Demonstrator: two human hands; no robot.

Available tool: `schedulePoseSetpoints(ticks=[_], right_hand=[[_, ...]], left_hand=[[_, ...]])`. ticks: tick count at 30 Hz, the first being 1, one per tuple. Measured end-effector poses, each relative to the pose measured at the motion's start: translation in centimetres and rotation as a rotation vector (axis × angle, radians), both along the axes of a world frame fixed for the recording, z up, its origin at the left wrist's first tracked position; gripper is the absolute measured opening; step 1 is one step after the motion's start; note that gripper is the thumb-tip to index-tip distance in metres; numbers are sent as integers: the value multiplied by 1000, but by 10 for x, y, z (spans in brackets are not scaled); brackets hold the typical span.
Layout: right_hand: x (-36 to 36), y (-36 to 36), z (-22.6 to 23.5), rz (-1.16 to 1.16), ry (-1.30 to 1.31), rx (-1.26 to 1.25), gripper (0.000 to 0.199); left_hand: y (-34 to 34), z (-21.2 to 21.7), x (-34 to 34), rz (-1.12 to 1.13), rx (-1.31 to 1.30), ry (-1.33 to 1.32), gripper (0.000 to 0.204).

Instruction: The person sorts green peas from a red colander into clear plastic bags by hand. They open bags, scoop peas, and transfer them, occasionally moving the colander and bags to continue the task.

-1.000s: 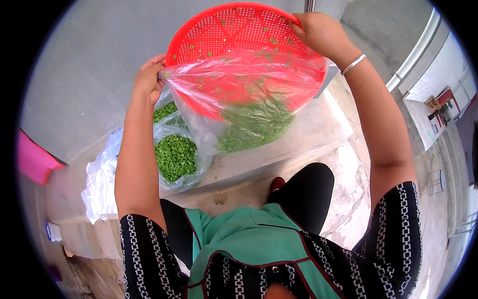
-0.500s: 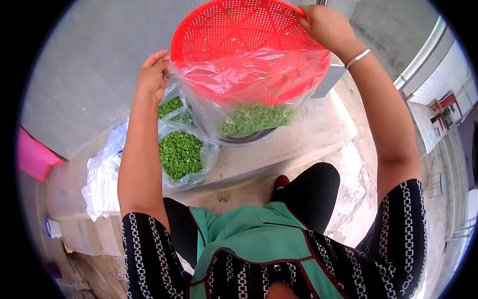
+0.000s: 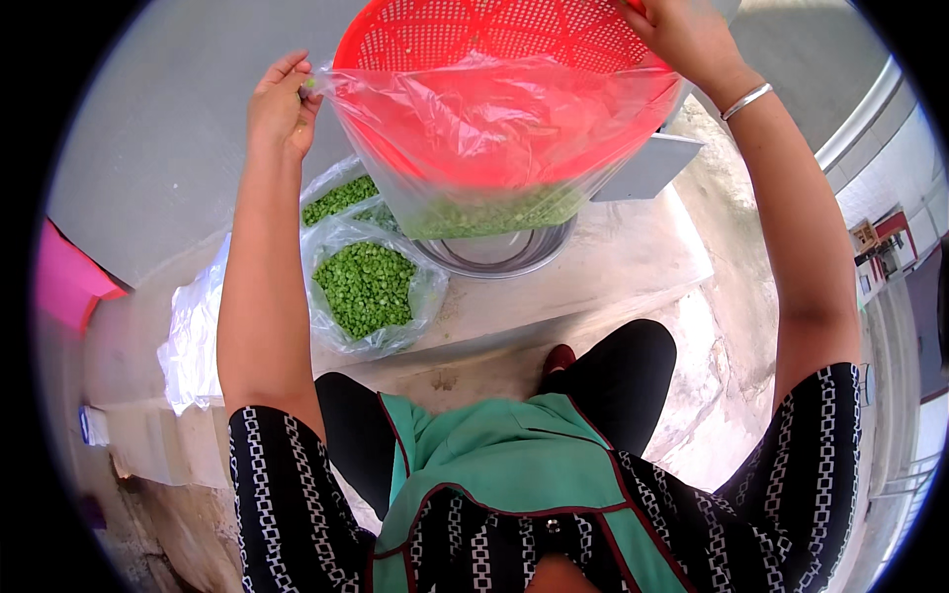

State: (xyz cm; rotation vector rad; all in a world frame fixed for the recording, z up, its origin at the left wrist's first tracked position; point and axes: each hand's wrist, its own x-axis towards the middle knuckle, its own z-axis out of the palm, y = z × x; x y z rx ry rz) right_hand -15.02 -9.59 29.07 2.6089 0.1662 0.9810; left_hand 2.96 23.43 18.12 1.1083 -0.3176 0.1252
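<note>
A red perforated plastic basket (image 3: 494, 30) is tilted with its lower part inside a clear plastic bag (image 3: 381, 163). Chopped green vegetable pieces (image 3: 494, 215) lie in the bottom of that bag. At the upper left, my left hand (image 3: 280, 107) pinches the bag's corner. My right hand (image 3: 687, 40), partly cut off by the top edge, grips the basket's right rim; whether it also holds the bag's edge I cannot tell. A round metal bowl (image 3: 542, 259) sits beneath the bag. Beside it stands an open clear bag of chopped greens (image 3: 364, 287).
Behind the open bag is another bag of greens (image 3: 339, 196). A pile of plastic bags (image 3: 193, 341) lies left of my forearm. Right of the bowl stands a grey panel (image 3: 647, 170). All this rests on a pale ledge (image 3: 613, 269) before my knees. A pink object (image 3: 69, 277) is at far left.
Both hands have risen and spread apart, lifting the basket and bag. More of the metal bowl shows below the bag. The bag is pulled tauter across the basket.
</note>
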Motion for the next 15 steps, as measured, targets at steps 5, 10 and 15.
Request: schedulePoseSetpoints(ticks=[5,10,15], right_hand=[[0,82,42,148,-136,88,18],[23,171,46,320,-181,95,20],[83,257,16,591,-104,174,16]], left_hand=[[129,36,26,55,-10,-222,27],[213,47,-44,267,12,-251,19],[333,23,-66,514,1,-167,23]])
